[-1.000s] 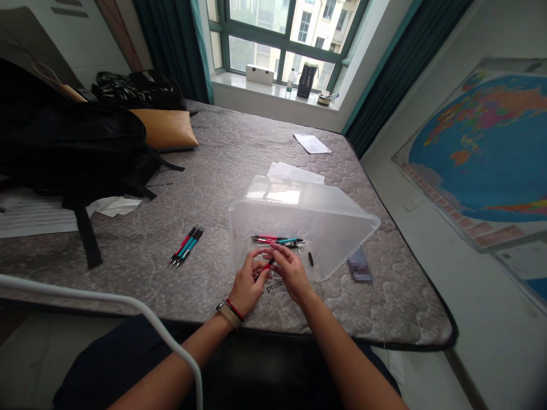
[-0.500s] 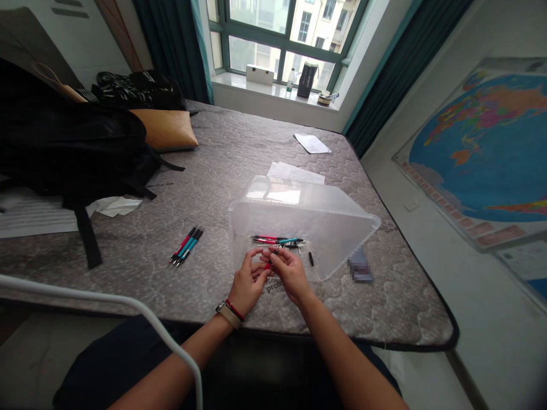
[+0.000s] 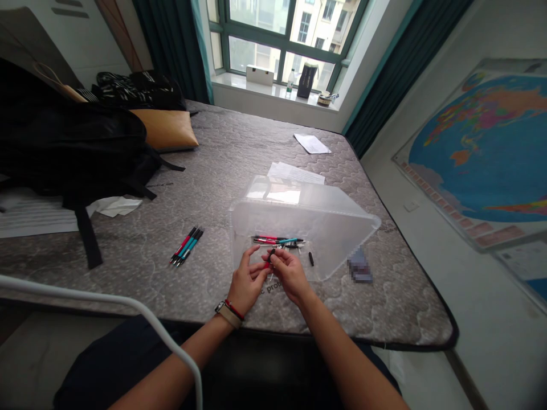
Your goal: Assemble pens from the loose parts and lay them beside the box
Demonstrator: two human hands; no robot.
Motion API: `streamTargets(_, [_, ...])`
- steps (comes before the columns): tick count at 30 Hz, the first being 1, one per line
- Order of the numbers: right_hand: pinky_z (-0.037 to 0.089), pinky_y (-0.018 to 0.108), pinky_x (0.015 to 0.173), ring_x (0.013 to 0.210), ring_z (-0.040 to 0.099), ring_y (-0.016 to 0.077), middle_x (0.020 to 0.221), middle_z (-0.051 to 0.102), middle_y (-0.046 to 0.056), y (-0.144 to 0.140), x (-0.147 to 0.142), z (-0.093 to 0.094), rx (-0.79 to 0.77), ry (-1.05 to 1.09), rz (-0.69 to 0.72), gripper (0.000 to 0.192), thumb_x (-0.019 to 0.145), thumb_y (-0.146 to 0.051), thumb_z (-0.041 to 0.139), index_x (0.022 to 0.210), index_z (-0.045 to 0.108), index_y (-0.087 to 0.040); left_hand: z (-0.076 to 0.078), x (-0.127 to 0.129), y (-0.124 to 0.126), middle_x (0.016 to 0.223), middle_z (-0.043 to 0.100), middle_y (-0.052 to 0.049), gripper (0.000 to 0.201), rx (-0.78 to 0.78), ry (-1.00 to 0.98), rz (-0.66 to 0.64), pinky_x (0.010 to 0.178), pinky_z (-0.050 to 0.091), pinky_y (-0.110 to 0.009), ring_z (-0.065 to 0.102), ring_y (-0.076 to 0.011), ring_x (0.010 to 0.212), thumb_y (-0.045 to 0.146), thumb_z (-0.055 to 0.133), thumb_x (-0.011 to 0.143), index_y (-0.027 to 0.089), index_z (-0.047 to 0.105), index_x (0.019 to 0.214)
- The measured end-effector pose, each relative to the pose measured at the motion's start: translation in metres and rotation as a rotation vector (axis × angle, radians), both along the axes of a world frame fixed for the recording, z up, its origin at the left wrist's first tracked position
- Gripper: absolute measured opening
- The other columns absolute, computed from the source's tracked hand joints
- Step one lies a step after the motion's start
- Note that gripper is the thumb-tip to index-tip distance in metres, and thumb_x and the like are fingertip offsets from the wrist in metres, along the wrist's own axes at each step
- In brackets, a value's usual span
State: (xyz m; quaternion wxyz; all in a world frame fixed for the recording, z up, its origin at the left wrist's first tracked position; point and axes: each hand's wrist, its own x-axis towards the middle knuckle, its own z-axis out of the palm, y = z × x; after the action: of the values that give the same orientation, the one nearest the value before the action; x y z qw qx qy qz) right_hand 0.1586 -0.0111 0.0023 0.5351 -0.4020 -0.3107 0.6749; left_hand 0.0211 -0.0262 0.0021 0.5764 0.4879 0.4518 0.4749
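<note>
My left hand (image 3: 245, 283) and my right hand (image 3: 289, 274) meet at the near edge of a bare mattress (image 3: 222, 171), both pinching one red pen (image 3: 268, 262) between their fingertips. Just beyond them a clear plastic tub (image 3: 299, 219) lies on its side with its opening toward me. Several red, teal and black pens (image 3: 277, 241) lie inside it. A small black pen part (image 3: 311, 258) rests to the right of my right hand. Three assembled pens (image 3: 187, 245) lie side by side on the mattress to the left.
A black backpack (image 3: 72, 148) and an orange cushion (image 3: 164, 129) sit at the back left, with white papers (image 3: 36, 215) under the bag. More paper sheets (image 3: 311, 143) lie beyond the tub. A white tube (image 3: 128, 307) crosses the lower left. A world map (image 3: 482, 148) lies on the floor at right.
Both hands have lifted slightly toward the tub while working the red pen between the fingertips; the left fingers have spread a little. Nothing else has moved.
</note>
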Motion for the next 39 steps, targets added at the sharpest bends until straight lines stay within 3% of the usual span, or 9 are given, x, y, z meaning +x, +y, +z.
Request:
streamTargets(10, [0.050, 0.025, 0.062, 0.081, 0.066, 0.0184, 0.095, 0.073, 0.006, -0.001, -0.002, -0.004, 0.002, -0.131, -0.024, 0.034, 0.068, -0.037, 0.082, 0.091, 0.065, -0.018, -0.004, 0.001, 0.001, 0.084, 0.070, -0.001, 0.060, 0.019, -0.006, -0.047, 0.074, 0.058, -0.032, 0.071, -0.0171, 0.074, 0.033, 0.065, 0.083, 0.022, 0.035, 0.135])
streamTargets(14, [0.048, 0.025, 0.056, 0.076, 0.064, 0.0186, 0.092, 0.071, 0.005, -0.002, -0.004, -0.004, 0.093, -0.270, 0.036, 0.032, 0.068, -0.039, 0.081, 0.087, 0.065, -0.018, -0.003, 0.000, 0.000, 0.090, 0.071, -0.003, 0.048, 0.002, -0.007, -0.066, 0.063, 0.056, -0.027, 0.069, -0.0144, 0.063, 0.037, 0.062, 0.085, 0.022, 0.037, 0.124])
streamTargets(17, [0.050, 0.027, 0.063, 0.076, 0.064, 0.0184, 0.086, 0.069, 0.004, 0.001, 0.001, -0.002, 0.144, -0.348, 0.018, 0.030, 0.075, -0.044, 0.073, 0.090, 0.066, -0.019, -0.001, 0.000, -0.001, 0.083, 0.070, -0.001, 0.036, -0.002, 0.039, -0.062, 0.055, 0.051, -0.023, 0.065, -0.0121, 0.055, 0.041, 0.058, 0.088, 0.022, 0.040, 0.112])
streamTargets(20, [0.050, 0.029, 0.067, 0.077, 0.063, 0.0190, 0.085, 0.068, 0.005, 0.009, 0.017, -0.003, 0.182, -0.590, -0.141, 0.028, 0.083, -0.045, 0.063, 0.091, 0.066, -0.018, -0.002, 0.000, -0.002, 0.082, 0.070, -0.001, 0.031, -0.007, 0.061, -0.057, 0.053, 0.048, -0.022, 0.063, -0.0108, 0.053, 0.043, 0.054, 0.090, 0.021, 0.041, 0.108])
streamTargets(23, [0.049, 0.031, 0.074, 0.078, 0.062, 0.0194, 0.090, 0.068, 0.007, 0.022, 0.044, -0.009, 0.265, -1.001, -0.372, 0.022, 0.085, -0.034, 0.057, 0.095, 0.067, -0.017, -0.003, 0.001, -0.002, 0.083, 0.070, -0.003, 0.030, -0.008, 0.067, -0.057, 0.053, 0.046, -0.022, 0.060, -0.0096, 0.052, 0.045, 0.049, 0.092, 0.020, 0.045, 0.109])
streamTargets(25, [0.047, 0.033, 0.083, 0.081, 0.061, 0.0195, 0.098, 0.067, 0.010, 0.030, 0.061, -0.017, 0.312, -1.213, -0.411, 0.022, 0.085, -0.024, 0.053, 0.099, 0.068, -0.015, -0.004, 0.001, -0.003, 0.081, 0.069, -0.003, 0.031, -0.009, 0.070, -0.056, 0.051, 0.044, -0.021, 0.056, -0.0086, 0.050, 0.045, 0.044, 0.094, 0.018, 0.049, 0.109])
streamTargets(31, [0.043, 0.029, 0.088, 0.092, 0.061, 0.0204, 0.098, 0.067, 0.010, 0.048, 0.074, -0.037, 0.278, -1.512, -0.267, 0.027, 0.087, -0.014, 0.045, 0.096, 0.070, -0.016, -0.009, 0.002, -0.003, 0.070, 0.063, 0.000, 0.037, -0.040, 0.049, -0.052, 0.044, 0.033, -0.019, 0.041, -0.0071, 0.044, 0.047, 0.042, 0.094, 0.016, 0.056, 0.108])
streamTargets(39, [0.041, 0.024, 0.081, 0.085, 0.060, 0.0172, 0.097, 0.065, 0.009, 0.055, 0.067, -0.031, 0.191, -1.658, -0.111, 0.026, 0.093, -0.021, 0.047, 0.100, 0.072, -0.019, -0.010, 0.001, -0.002, 0.066, 0.061, 0.001, 0.037, -0.055, 0.064, -0.067, 0.043, 0.028, -0.020, 0.038, -0.0079, 0.044, 0.047, 0.042, 0.094, 0.017, 0.056, 0.107])
